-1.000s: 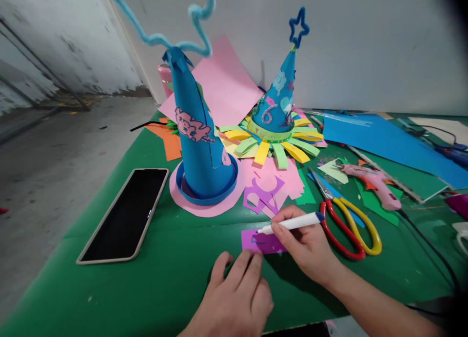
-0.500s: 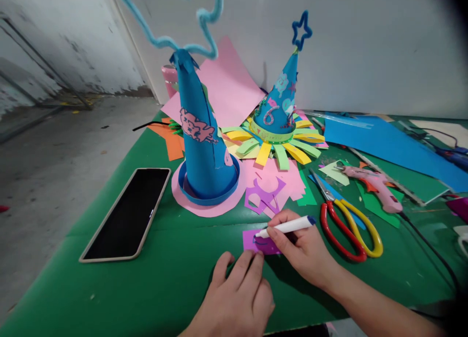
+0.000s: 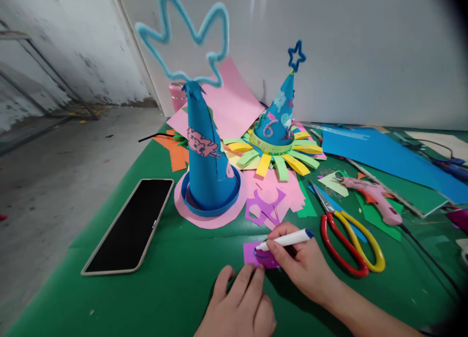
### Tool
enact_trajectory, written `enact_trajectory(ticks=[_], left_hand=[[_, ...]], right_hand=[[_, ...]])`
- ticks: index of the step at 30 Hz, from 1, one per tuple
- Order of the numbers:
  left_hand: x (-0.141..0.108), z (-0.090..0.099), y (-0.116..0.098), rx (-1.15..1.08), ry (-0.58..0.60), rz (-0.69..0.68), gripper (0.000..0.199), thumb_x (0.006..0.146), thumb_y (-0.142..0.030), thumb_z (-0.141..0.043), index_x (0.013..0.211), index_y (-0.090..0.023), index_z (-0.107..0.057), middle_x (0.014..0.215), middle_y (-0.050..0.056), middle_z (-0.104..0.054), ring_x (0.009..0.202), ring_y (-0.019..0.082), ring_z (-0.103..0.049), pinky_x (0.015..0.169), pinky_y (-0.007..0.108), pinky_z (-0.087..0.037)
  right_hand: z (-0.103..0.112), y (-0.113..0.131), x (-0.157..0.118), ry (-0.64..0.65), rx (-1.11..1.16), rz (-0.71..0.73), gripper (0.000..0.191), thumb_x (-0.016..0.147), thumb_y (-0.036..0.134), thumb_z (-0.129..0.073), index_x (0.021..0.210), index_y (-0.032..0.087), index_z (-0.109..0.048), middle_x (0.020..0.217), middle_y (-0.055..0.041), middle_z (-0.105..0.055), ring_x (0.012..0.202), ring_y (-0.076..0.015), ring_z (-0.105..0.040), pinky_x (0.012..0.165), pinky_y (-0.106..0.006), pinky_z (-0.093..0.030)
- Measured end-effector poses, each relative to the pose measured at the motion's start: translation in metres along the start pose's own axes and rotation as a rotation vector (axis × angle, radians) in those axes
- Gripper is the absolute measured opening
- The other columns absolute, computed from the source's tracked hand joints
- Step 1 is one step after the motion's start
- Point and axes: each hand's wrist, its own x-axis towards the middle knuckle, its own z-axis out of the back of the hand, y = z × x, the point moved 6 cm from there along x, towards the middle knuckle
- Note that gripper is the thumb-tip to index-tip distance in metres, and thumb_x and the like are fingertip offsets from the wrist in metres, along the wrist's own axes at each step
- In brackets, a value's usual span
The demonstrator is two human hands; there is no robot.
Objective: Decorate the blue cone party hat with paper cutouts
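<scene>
Tally: I counted two hands of my own, one left hand [image 3: 237,303] and one right hand [image 3: 305,266]; one marker [image 3: 292,238]; one purple rectangle [image 3: 250,251]; two blue cone hats [image 3: 210,181] [image 3: 275,115] (each bore one pipe-cleaner shape [image 3: 198,38] [image 3: 302,58], making two); one phone [image 3: 127,227]; one pair of scissors [image 3: 330,211]; one glue gun [image 3: 380,195]. Paper scraps [image 3: 292,181] overlapped; I could not fix their number.

The right-hand grip [image 3: 304,265] holds a marker [image 3: 290,238] to purple paper [image 3: 249,253]; the left-hand grip [image 3: 239,303] touches its near edge. Scissors [image 3: 337,215] and a phone [image 3: 127,227] lie on the worktop [image 3: 157,293].
</scene>
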Motion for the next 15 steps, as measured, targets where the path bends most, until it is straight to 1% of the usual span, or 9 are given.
enact_trajectory(ticks=[3, 7, 12, 15], left_hand=[[0.0008, 0.0021, 0.0012, 0.006, -0.043, 0.009, 0.023, 0.082, -0.014, -0.040, 0.064, -0.020, -0.053, 0.084, 0.003, -0.070, 0.087, 0.018, -0.056, 0.081, 0.035, -0.030], [0.0020, 0.0038, 0.0005, 0.016, -0.075, 0.007, 0.027, 0.083, -0.014, -0.037, 0.062, -0.020, -0.053, 0.083, 0.004, -0.070, 0.086, 0.017, -0.056, 0.081, 0.034, -0.031], [-0.0010, 0.0013, 0.0004, 0.019, -0.044, 0.008, 0.032, 0.089, -0.017, -0.033, 0.064, -0.020, -0.054, 0.087, 0.004, -0.069, 0.089, 0.017, -0.056, 0.082, 0.035, -0.030], [-0.0029, -0.0005, 0.0007, 0.031, -0.043, 0.003, 0.032, 0.089, -0.012, -0.032, 0.066, -0.021, -0.053, 0.088, 0.003, -0.069, 0.091, 0.017, -0.055, 0.083, 0.036, -0.029]], right_hand=[[0.0003, 0.0021, 0.0008, -0.007, -0.055, 0.013, 0.009, 0.087, 0.028, -0.048, 0.086, 0.020, -0.051, 0.066, 0.0014, -0.057, 0.058, -0.0130, -0.053, 0.052, -0.023, -0.042], [0.0007, 0.0034, 0.0009, -0.014, -0.076, 0.029, 0.009, 0.087, 0.028, -0.048, 0.084, 0.020, -0.052, 0.066, 0.0011, -0.056, 0.059, -0.0132, -0.052, 0.054, -0.023, -0.042], [0.0005, 0.0027, -0.0003, -0.012, -0.066, 0.025, 0.009, 0.087, 0.028, -0.047, 0.085, 0.020, -0.051, 0.066, 0.0019, -0.054, 0.056, -0.0123, -0.050, 0.052, -0.022, -0.040], [-0.0001, 0.0052, 0.0007, -0.016, -0.077, 0.022, 0.011, 0.086, 0.028, -0.048, 0.083, 0.019, -0.052, 0.064, 0.0019, -0.054, 0.054, -0.0119, -0.049, 0.050, -0.022, -0.039]])
